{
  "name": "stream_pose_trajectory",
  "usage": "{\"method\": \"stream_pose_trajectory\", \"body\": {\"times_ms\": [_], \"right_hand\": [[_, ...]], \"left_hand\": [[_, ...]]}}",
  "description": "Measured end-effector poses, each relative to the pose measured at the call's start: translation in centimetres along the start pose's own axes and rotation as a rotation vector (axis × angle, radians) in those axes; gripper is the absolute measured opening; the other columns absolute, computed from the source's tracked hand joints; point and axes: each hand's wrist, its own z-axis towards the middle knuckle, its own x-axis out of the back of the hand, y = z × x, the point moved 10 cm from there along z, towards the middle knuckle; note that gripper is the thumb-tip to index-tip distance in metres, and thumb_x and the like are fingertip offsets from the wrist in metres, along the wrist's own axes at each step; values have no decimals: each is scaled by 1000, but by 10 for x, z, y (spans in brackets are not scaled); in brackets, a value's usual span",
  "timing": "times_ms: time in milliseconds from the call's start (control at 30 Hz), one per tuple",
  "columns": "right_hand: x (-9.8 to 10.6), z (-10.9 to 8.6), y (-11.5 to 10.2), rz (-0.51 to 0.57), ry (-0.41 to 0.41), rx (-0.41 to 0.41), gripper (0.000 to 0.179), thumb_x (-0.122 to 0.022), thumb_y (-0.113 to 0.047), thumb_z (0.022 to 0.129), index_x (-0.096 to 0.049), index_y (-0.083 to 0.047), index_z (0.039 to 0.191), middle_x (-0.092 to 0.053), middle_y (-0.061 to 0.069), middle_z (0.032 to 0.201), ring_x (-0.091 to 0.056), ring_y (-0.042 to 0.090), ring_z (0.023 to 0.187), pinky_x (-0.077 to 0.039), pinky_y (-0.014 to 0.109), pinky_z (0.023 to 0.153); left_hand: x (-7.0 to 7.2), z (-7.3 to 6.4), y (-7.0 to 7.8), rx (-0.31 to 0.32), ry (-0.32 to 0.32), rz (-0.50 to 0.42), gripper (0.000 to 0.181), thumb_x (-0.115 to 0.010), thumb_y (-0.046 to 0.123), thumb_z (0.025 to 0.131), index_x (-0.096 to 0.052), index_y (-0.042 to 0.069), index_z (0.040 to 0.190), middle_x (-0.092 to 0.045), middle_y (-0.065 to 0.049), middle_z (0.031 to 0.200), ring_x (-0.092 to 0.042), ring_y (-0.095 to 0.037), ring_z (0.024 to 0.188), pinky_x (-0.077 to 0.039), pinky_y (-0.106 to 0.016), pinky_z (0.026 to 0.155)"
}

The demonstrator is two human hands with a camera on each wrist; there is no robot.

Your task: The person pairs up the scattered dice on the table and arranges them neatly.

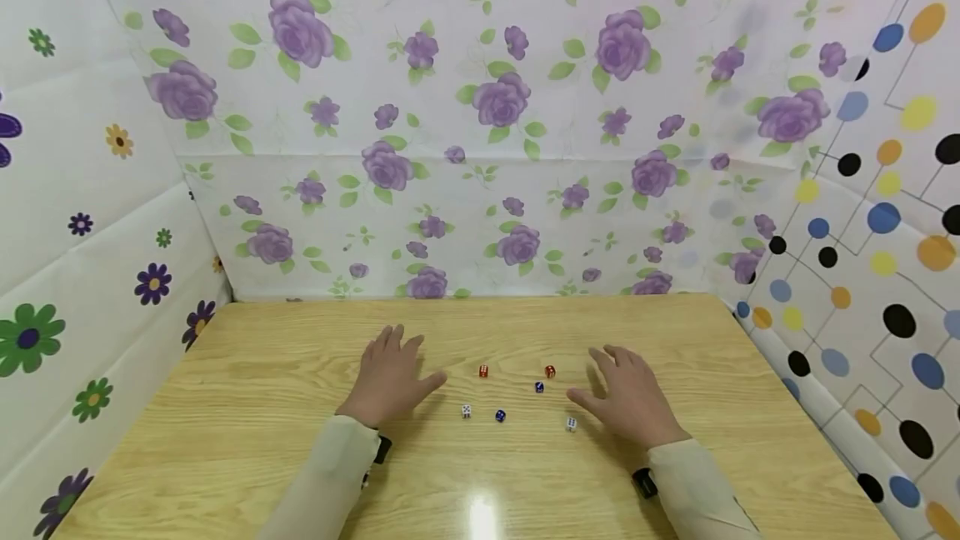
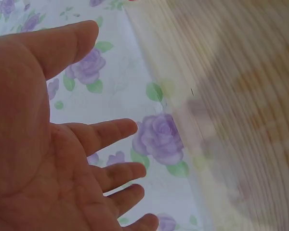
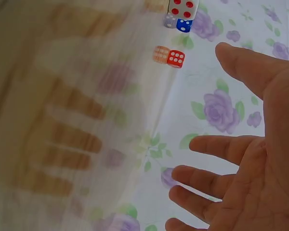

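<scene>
Between the two hands, several small dice are scattered over the wooden table. A red die (image 1: 483,371) and a white die (image 1: 466,411) are nearest my left hand (image 1: 392,380), whose fingers are spread and hold nothing. Toward the middle sit a blue die (image 1: 500,415) and a second blue die (image 1: 539,387), the latter close to another red die (image 1: 550,371). My right hand (image 1: 626,394) hovers with spread fingers beside a second white die (image 1: 572,423). In the right wrist view, a red die (image 3: 176,58) appears beyond the thumb; the left wrist view shows the bare left palm (image 2: 33,159).
The light wood table (image 1: 480,323) meets a flower-printed cloth (image 1: 465,215) at its back edge. Printed cloth walls also stand at left (image 1: 112,257) and right (image 1: 847,273). A dark band (image 1: 644,482) is on the right wrist.
</scene>
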Motion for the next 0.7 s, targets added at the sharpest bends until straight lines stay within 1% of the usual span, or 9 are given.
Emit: {"method": "stream_pose_trajectory", "body": {"times_ms": [100,233,300,400,467,567,700], "right_hand": [[1,0,-2,0,-1,4,77,-61,-60,83,-49,-6,137,-47,21,135,-41,43,125,-30,62,100],[0,1,-6,-2,-11,11,70,-62,-57,84,-54,-6,132,-53,19,129,-49,40,117,-37,60,94],[-2,2,-8,0,-18,15,69,-63,-56,84,-54,-7,132,-54,18,126,-52,38,113,-40,58,93],[-4,3,-10,-1,-26,20,67,-64,-53,84,-53,-8,133,-55,17,124,-55,35,110,-42,55,90],[-5,3,-12,-2,-31,26,65,-65,-52,84,-54,-9,132,-56,16,124,-55,34,109,-43,54,89],[-6,4,-14,-12,-40,33,61,-67,-49,84,-56,-11,130,-57,14,121,-57,32,106,-45,52,87],[-7,5,-19,-9,-47,42,59,-69,-44,84,-55,-12,131,-60,10,115,-59,27,99,-48,48,84]], "left_hand": [[0,0,7,-32,1,-17,71,-58,53,88,-44,5,140,-32,-25,147,-22,-44,138,-19,-60,108],[0,-1,12,-46,2,-39,66,-61,49,88,-49,5,136,-43,-20,140,-35,-40,132,-30,-57,104],[0,-1,14,-41,-6,-52,63,-61,47,89,-50,6,135,-46,-17,137,-39,-38,129,-33,-55,102],[-1,-1,18,-51,-16,-65,56,-62,43,89,-54,8,132,-50,-15,134,-44,-36,124,-37,-53,99],[-3,-1,22,-61,-33,-71,52,-62,42,89,-56,9,130,-52,-13,132,-46,-35,123,-40,-52,97],[-6,-2,30,-100,-48,-77,47,-63,39,89,-60,9,125,-56,-12,127,-49,-34,120,-42,-50,95],[-8,-3,42,-165,-41,-69,40,-65,36,89,-63,10,119,-60,-10,120,-49,-33,119,-40,-50,97]]}}
